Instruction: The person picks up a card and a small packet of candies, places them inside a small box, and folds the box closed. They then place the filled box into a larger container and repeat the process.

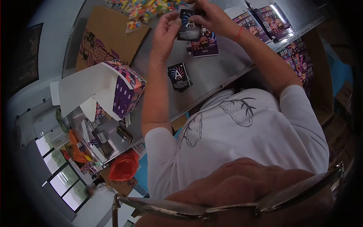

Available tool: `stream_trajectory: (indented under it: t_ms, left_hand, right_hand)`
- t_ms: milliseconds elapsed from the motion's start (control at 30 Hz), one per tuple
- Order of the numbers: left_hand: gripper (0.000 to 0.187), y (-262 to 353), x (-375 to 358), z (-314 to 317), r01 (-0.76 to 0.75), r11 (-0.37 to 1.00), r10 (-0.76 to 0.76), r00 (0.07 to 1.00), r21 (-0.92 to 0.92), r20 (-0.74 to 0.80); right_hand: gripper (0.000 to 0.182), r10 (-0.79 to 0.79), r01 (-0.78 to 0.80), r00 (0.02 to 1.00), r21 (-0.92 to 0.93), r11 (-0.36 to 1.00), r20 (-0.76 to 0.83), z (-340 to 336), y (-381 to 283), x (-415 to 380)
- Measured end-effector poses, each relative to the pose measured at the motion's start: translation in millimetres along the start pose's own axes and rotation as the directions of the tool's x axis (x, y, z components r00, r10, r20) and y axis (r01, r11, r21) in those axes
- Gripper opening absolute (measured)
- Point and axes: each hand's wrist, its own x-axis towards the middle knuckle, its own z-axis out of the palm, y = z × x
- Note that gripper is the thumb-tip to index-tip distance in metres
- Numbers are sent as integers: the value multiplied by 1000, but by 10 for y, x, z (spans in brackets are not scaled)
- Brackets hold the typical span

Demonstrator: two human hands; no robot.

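In the head view my left hand (166, 33) and my right hand (211, 17) hold a black card (189, 27) with a white letter A near the top of the metal table. My left thumb presses its left edge, and the right fingers touch its upper right part. Partly beneath the card and right hand lies a purple printed box (206, 47). A small stack of black cards (179, 76), also showing an A, rests on the table nearer my body, to the right of my left forearm.
Wrapped colourful candies (147, 10) lie by a cardboard sheet (102, 41). An open purple-and-white carton (126, 89) stands at the left, purple boxes (274, 20) at the right. Below is a red bag (124, 166). Another person (99, 189) is in the background.
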Motion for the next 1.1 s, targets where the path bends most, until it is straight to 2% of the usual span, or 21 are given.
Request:
stream_trajectory:
  t_ms: [33,100,133,167,200,233,300,333,433,533,600,633,700,733,800,833,900,1100]
  left_hand:
    - [30,-52,7,38,2,1000,-2,1000,-1,2]
    - [54,-187,8,108,-109,992,111,994,59,-22]
    - [54,-271,-10,90,-109,992,110,994,61,-20]
    - [67,-353,-37,77,-63,913,48,998,403,47]
    - [81,-447,-40,63,-35,717,-38,995,696,89]
    - [81,-447,-41,107,-32,719,-43,995,695,91]
    - [99,-440,-47,181,-218,293,54,976,931,211]
    - [99,-443,-53,145,-219,294,49,976,930,214]
    - [96,-459,64,108,-242,246,69,970,938,232]
    - [88,-421,151,99,-229,190,-22,971,955,237]
    - [64,-467,183,106,-214,254,36,977,943,212]
    - [64,-521,189,85,-218,255,35,976,942,216]
    - [40,-623,185,33,-373,275,322,904,886,281]
    - [40,-628,188,46,-376,276,323,903,885,284]
    - [26,-633,167,59,-424,213,450,842,880,297]
    - [26,-589,150,95,-425,213,451,842,880,298]
    - [17,-512,98,169,-403,263,553,808,876,205]
    - [15,-430,8,226,-422,250,613,766,872,195]
  right_hand:
    - [22,3,-3,1000,-8,1000,4,-20,21,17]
    - [22,7,-7,1000,-23,1000,10,-46,17,-34]
    - [22,7,-7,1000,-30,1000,14,-75,10,-70]
    - [22,9,-9,1000,-37,999,17,-80,33,-57]
    - [22,14,-14,1000,-45,999,22,-110,66,-67]
    - [22,21,-20,999,-52,998,27,-117,76,-65]
    - [22,34,-32,999,-65,997,36,-172,103,-109]
    - [22,39,-36,998,-72,997,39,-134,45,-102]
    - [22,52,-46,997,-95,994,55,-124,25,-98]
    - [22,57,-49,996,-115,992,66,-116,28,-78]
    - [22,65,-55,995,-134,989,72,-123,31,-80]
    - [22,69,-57,995,-144,988,75,-120,39,-69]
    - [22,73,-60,994,-162,985,77,-120,38,-63]
    - [22,76,-61,994,-171,983,80,-123,36,-65]
    - [22,78,-60,993,-189,980,87,-94,13,-42]
    - [22,79,-59,993,-197,979,91,-89,-6,-46]
    - [22,82,-59,991,-211,976,101,-97,-15,-57]
    - [22,86,-49,988,-262,964,130,-127,22,-58]
